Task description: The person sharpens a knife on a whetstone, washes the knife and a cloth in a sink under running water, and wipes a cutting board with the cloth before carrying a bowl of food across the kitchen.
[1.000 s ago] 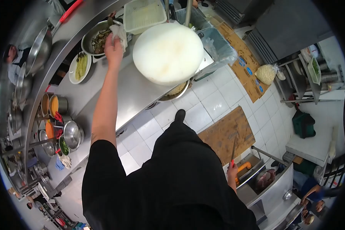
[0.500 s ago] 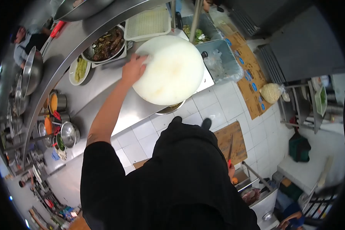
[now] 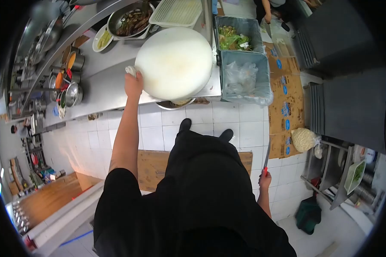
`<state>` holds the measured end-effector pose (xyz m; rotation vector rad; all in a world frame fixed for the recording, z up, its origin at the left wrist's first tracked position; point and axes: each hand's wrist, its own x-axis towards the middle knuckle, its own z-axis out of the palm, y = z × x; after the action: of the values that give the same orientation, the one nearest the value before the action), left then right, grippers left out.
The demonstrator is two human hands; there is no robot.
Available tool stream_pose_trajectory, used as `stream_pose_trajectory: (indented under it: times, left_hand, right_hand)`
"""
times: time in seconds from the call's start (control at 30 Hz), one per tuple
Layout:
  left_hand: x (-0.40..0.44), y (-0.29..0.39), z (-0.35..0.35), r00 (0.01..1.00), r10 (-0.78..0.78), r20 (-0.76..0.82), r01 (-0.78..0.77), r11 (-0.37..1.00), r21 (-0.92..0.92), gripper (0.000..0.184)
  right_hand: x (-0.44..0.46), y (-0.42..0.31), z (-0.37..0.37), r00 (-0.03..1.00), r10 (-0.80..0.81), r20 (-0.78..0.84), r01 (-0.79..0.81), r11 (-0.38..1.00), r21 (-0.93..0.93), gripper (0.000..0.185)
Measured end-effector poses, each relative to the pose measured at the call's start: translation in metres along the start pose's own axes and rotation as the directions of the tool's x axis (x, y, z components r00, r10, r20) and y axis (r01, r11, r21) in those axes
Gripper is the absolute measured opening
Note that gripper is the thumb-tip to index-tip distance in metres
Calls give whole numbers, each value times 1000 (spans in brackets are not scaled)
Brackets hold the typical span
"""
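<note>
A thick round white cutting board lies on the steel counter. At its left edge is my left hand, closed on a bunched white cloth. On the right, over the tiled floor, my right hand is wrapped round the red handle of a knife, whose blade points away from me. Behind the board stand a metal bowl of dark cooked food and a white plastic basket. An oval plate of green food sits left of the bowl.
Two lined bins, one with greens and one with clear plastic, stand right of the counter. Cardboard and a bag of pale pieces are on the right. Another person's hand shows at the top.
My left hand has moved with the cloth from beside the bowl, across the board's edge, to its left side. The view has turned; my right hand still holds the knife.
</note>
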<state>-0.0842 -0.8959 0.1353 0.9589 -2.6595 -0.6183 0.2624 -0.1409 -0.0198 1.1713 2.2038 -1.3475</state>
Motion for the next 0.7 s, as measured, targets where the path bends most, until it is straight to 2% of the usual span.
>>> stream_pose_trajectory:
  times: [0.1,0.23,0.3,0.37,0.43,0.5,0.53,0.57,0.6,0.67,0.7]
  left_hand:
    - [-45,35,-15,992,-115,-60,114,993,-29,53]
    - [-101,43,12,960,-242,-142,237,970,-51,56]
    - [-130,58,30,900,-409,-153,342,878,-336,54]
    - [-146,58,79,805,-585,-101,337,591,-733,50]
    - [-171,119,83,665,-743,74,360,232,-904,42]
    - [-190,140,91,731,-588,346,431,5,-903,39]
    - [-193,136,82,734,-587,342,425,5,-905,39]
    - [-194,126,68,749,-325,578,591,-67,-804,41]
    - [-190,116,54,662,-26,749,745,-76,-662,44]
    - [-161,104,0,769,-47,638,638,-5,-770,51]
    - [-147,127,-48,801,-158,577,593,76,-802,52]
  right_hand:
    - [30,-27,-34,998,68,-4,-67,993,95,32]
    - [53,-19,-48,994,100,-41,-96,991,90,36]
    - [57,-4,-46,993,114,-22,-113,993,24,38]
    - [51,2,-41,995,97,21,-97,995,28,39]
    - [47,7,-35,981,167,96,-161,985,-66,37]
    - [44,7,-30,983,130,132,-106,979,-175,35]
    - [43,3,-29,984,105,142,-75,976,-205,35]
    - [42,4,-29,985,84,150,-47,971,-234,35]
    - [46,2,-28,986,83,146,-47,972,-230,35]
    - [53,0,-28,987,71,147,-41,979,-200,35]
    - [58,-1,-31,988,75,138,-47,979,-196,35]
